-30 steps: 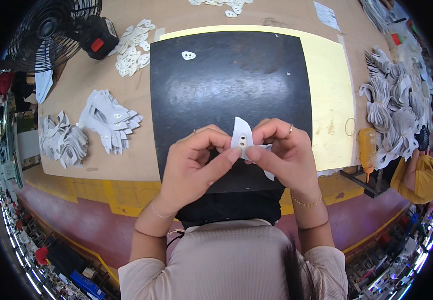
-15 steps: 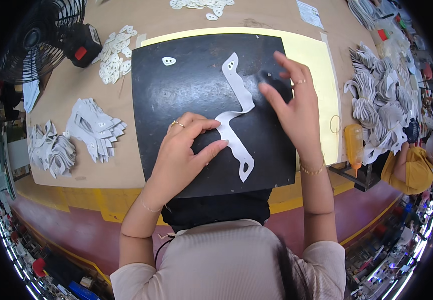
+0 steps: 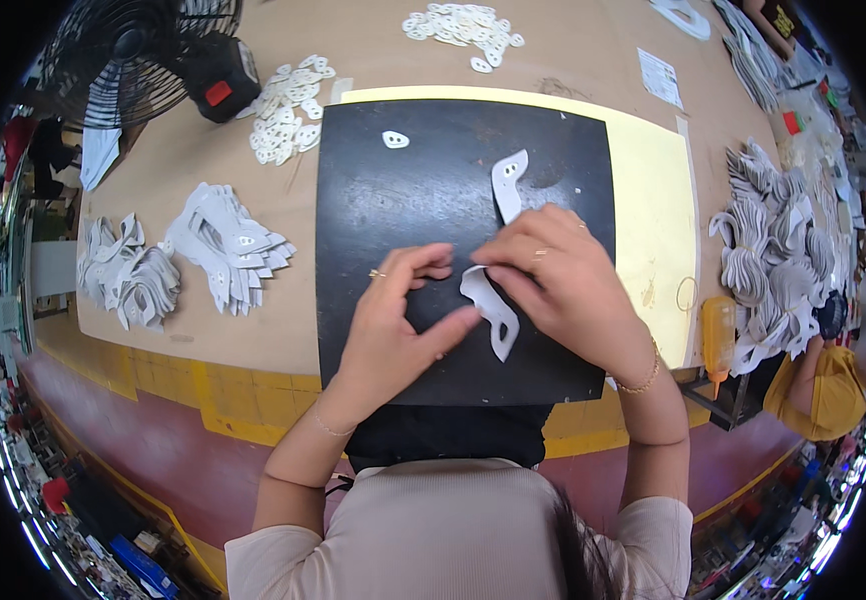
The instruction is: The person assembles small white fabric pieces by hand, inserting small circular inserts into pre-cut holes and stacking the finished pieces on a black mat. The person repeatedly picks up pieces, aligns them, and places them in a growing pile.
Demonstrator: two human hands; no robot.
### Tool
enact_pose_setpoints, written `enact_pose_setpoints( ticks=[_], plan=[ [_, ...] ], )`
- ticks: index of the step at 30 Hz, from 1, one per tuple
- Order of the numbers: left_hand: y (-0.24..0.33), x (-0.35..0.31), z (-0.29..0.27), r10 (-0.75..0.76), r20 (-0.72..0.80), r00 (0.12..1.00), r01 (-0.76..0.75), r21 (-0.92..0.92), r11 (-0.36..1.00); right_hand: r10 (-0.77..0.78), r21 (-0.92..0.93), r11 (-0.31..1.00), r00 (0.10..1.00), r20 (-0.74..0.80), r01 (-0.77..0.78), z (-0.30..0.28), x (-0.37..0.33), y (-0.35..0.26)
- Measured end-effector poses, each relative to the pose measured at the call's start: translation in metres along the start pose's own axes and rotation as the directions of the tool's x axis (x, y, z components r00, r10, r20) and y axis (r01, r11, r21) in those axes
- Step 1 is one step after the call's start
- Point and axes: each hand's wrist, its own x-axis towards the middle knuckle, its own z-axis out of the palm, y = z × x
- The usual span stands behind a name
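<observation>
On a black board [image 3: 383, 210] lies a long, pale grey cut strip [image 3: 490, 302], with an elongated hole at its near end. Its far end bears a small two-holed patch. My right hand [image 3: 568, 275] covers the strip's middle, fingertips closed on it in a pinch. Beside the near half is my left hand [image 3: 393, 325], its thumb at the strip's edge and its index finger apart from the thumb. Further up the board rests a small cream two-holed piece [image 3: 395, 140], apart from both hands.
Loose cream pieces [image 3: 288, 115] lie by a black fan [image 3: 128, 45]. Stacked grey cut pieces [image 3: 228, 240] sit at left, bundled ones [image 3: 768, 240] at right. A yellow sheet [image 3: 653, 230] underlies the board; an orange-yellow bottle [image 3: 718, 335] and a person's yellow sleeve [image 3: 823, 395] are nearby.
My right hand has come down and left from above the board onto the strip's middle. My left thumb and fingers have parted from their hold there. The whole view has shifted slightly.
</observation>
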Motion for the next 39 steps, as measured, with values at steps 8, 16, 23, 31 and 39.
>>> enact_pose_setpoints(
  ticks=[8,16,23,31,39],
  plan=[
    [0.014,0.001,0.008,-0.034,0.129,0.991,0.033,0.009,0.999,0.170,0.361,0.925,0.979,-0.112,-0.119,-0.021,-0.034,-0.001],
    [0.025,-0.008,-0.021,-0.060,0.338,0.939,-0.054,0.319,0.946,0.172,0.109,0.977,0.980,0.098,-0.183,-0.026,-0.072,0.002],
    [0.020,-0.020,-0.024,-0.032,0.299,0.954,-0.080,0.355,0.932,0.186,0.192,0.965,0.982,-0.018,-0.180,0.003,-0.047,-0.031],
    [0.015,-0.026,-0.035,0.078,0.276,0.958,-0.186,0.390,0.902,0.283,0.323,0.892,0.948,0.147,-0.317,0.041,-0.025,-0.038],
    [0.006,0.015,-0.094,0.066,-0.004,0.998,-0.056,0.488,0.871,0.297,0.358,0.859,0.926,0.235,-0.366,0.037,-0.016,-0.037]
  ],
)
